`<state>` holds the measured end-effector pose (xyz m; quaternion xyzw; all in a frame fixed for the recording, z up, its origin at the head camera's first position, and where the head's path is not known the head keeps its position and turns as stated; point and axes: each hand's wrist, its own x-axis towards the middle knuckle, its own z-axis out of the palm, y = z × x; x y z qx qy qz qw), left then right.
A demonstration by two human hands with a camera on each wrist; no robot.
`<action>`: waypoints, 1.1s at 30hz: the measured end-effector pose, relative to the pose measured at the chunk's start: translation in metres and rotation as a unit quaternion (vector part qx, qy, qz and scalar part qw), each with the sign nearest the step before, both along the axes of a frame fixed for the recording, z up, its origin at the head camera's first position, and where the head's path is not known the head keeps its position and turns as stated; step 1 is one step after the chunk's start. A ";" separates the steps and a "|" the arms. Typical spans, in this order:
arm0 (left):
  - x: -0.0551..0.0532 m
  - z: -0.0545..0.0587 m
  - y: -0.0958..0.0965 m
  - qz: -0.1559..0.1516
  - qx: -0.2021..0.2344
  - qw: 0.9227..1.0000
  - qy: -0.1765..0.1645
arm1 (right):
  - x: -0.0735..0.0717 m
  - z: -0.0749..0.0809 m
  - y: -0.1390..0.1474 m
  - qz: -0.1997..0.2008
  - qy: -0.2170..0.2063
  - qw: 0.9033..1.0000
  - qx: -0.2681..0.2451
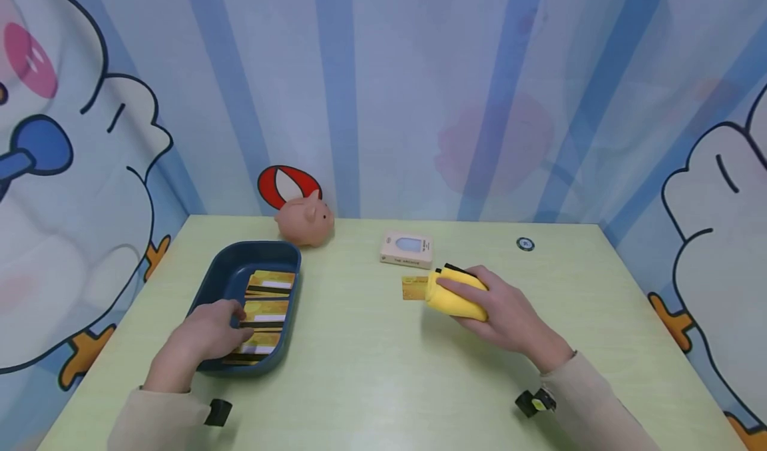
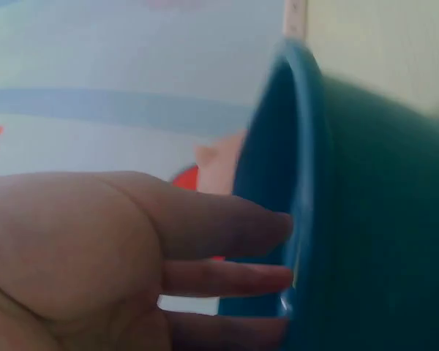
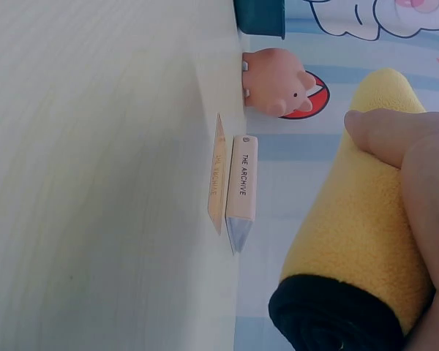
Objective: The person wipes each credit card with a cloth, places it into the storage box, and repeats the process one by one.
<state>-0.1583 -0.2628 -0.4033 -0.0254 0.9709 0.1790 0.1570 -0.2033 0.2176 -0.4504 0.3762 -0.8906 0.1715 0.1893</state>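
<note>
My left hand point(image 1: 218, 331) reaches over the near left side of a dark blue tray point(image 1: 293, 331). Its fingertips are at the left edge of several gold cards point(image 1: 266, 311) laid inside in stacks. Seen from the left wrist, thumb and fingers point(image 2: 227, 227) point straight toward the tray's wall point(image 2: 307, 146); the tips' contact is partly hidden. On the right, my right hand point(image 1: 503, 311) grips a rolled yellow cloth point(image 1: 455, 298) with a black edge, raised above the table. A single gold card point(image 1: 413, 288) lies on the table just left of the cloth.
A pink piggy bank point(image 1: 305, 221) stands behind the tray. Near the table's back lies a small pale box point(image 1: 406, 250) reading "THE ARCHIVE". A round dark chip point(image 1: 525, 244) is at the back right. A printed blue curtain point(image 1: 407, 104) hangs behind the table.
</note>
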 end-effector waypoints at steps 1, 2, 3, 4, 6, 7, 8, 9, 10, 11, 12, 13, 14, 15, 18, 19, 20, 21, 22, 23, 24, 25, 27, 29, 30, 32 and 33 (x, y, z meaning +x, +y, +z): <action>0.002 0.002 0.003 -0.005 0.008 1.000 0.015 | 0.000 0.000 0.000 -0.001 -0.001 1.000 -0.001; 0.003 0.004 0.007 -0.010 0.018 0.999 0.031 | 0.000 -0.001 0.001 -0.003 -0.001 1.000 -0.002; 0.004 0.007 0.011 -0.015 0.030 0.998 0.050 | 0.000 -0.001 0.001 -0.004 -0.002 1.000 -0.003; 0.005 0.010 0.017 -0.019 0.043 0.997 0.067 | 0.000 -0.001 0.002 -0.006 -0.002 1.000 -0.003; 0.006 0.014 0.029 -0.027 0.069 0.992 0.103 | 0.001 -0.002 0.003 -0.009 -0.004 1.000 -0.004; 0.006 0.015 0.035 -0.034 0.083 0.988 0.123 | 0.001 -0.002 0.004 -0.009 -0.004 1.000 -0.004; 0.005 0.015 0.041 -0.042 0.096 0.984 0.142 | 0.002 -0.003 0.005 -0.009 -0.003 1.000 -0.005; 0.004 0.015 0.047 -0.050 0.109 0.979 0.164 | 0.002 -0.003 0.006 -0.010 -0.003 1.000 -0.005; 0.004 0.014 0.053 -0.060 0.122 0.973 0.185 | 0.002 -0.004 0.007 -0.010 -0.003 1.000 -0.005; 0.003 0.011 0.060 -0.070 0.134 0.967 0.204 | 0.003 -0.004 0.007 -0.011 -0.003 1.000 -0.005; 0.002 0.008 0.067 -0.081 0.144 0.962 0.219 | 0.003 -0.004 0.008 -0.011 -0.003 1.000 -0.005; 0.002 0.005 0.075 -0.089 0.157 0.958 0.224 | 0.004 -0.004 0.008 -0.012 -0.003 1.000 -0.006; 0.001 0.001 0.083 -0.098 0.169 0.954 0.226 | 0.004 -0.004 0.009 -0.013 -0.004 1.000 -0.006; 0.000 -0.003 0.092 -0.108 0.178 0.952 0.224 | 0.004 -0.003 0.010 -0.015 -0.005 1.000 -0.006; -0.003 -0.014 0.118 -0.137 0.198 0.950 0.198 | 0.005 -0.003 0.012 -0.017 -0.005 1.000 -0.008; -0.005 -0.017 0.126 -0.144 0.204 0.950 0.187 | 0.005 -0.002 0.012 -0.017 -0.005 1.000 -0.009; -0.007 -0.021 0.133 -0.152 0.206 0.950 0.179 | 0.005 -0.003 0.012 -0.017 -0.004 1.000 -0.009; -0.009 -0.024 0.140 -0.161 0.207 0.950 0.172 | 0.005 -0.002 0.012 -0.017 -0.003 1.000 -0.009; -0.012 -0.027 0.146 -0.168 0.207 0.950 0.163 | 0.005 -0.002 0.011 -0.017 -0.001 1.000 -0.010; -0.015 -0.030 0.152 -0.173 0.208 0.951 0.153 | 0.005 -0.002 0.011 -0.017 -0.001 1.000 -0.010; -0.018 -0.034 0.157 -0.178 0.208 0.951 0.146 | 0.005 -0.002 0.011 -0.018 -0.001 1.000 -0.009; -0.022 -0.037 0.162 -0.180 0.210 0.951 0.138 | 0.005 -0.002 0.010 -0.021 -0.002 1.000 -0.008; -0.030 -0.044 0.171 -0.182 0.211 0.951 0.131 | 0.005 -0.001 0.010 -0.025 -0.006 1.000 -0.006; -0.039 -0.051 0.178 -0.178 0.212 0.952 0.131 | 0.004 -0.001 0.009 -0.026 -0.011 1.000 -0.005; -0.045 -0.054 0.181 -0.178 0.211 0.951 0.137 | 0.004 0.000 0.009 -0.027 -0.013 1.000 -0.005; -0.055 -0.061 0.187 -0.173 0.210 0.951 0.146 | 0.004 0.001 0.008 -0.026 -0.015 1.000 -0.005; -0.060 -0.064 0.189 -0.170 0.210 0.951 0.152 | 0.004 0.001 0.007 -0.024 -0.015 1.000 -0.006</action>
